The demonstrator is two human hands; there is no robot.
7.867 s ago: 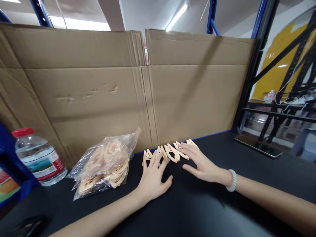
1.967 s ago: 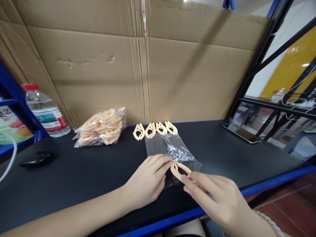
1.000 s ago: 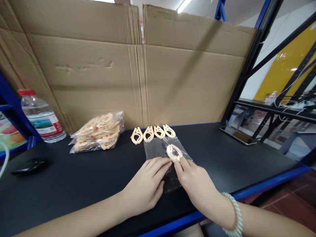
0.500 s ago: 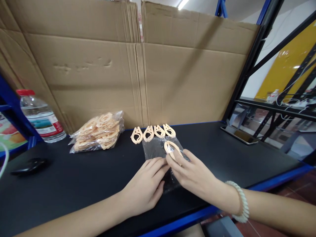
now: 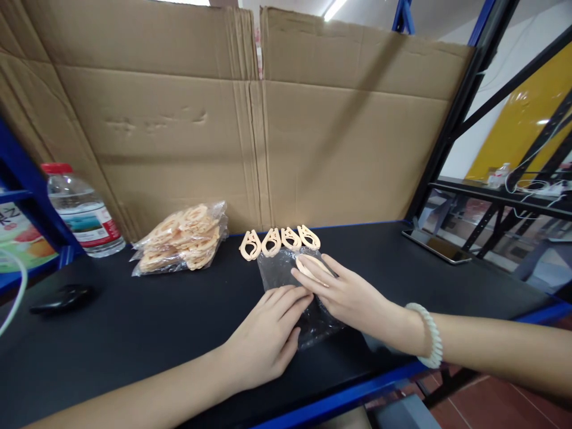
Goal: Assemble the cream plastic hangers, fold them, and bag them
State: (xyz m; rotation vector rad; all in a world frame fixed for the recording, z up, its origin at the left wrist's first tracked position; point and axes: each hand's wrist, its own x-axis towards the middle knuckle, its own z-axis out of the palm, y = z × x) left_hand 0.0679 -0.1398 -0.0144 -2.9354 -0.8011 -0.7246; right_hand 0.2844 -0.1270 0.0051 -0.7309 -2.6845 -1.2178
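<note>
A small clear plastic bag (image 5: 279,273) lies flat on the black table (image 5: 134,322). My left hand (image 5: 268,333) rests on its near edge, fingers stretched out flat. My right hand (image 5: 346,292) lies across the bag with fingers extended, pressing on a beige plastic clip (image 5: 313,265) that sits inside or on the bag; I cannot tell which. A row of several more beige clips (image 5: 279,240) stands just beyond the bag, by the cardboard.
A clear bag full of beige clips (image 5: 181,238) lies at the back left. A water bottle (image 5: 83,208) stands further left beside a blue rack. A black object (image 5: 62,298) lies at the left. A cardboard wall (image 5: 250,131) closes the back. A phone (image 5: 438,246) lies at the right.
My right hand has carried the beige clip from the near edge of the bag toward its far end and flattened out over it. My left hand has stayed on the bag.
</note>
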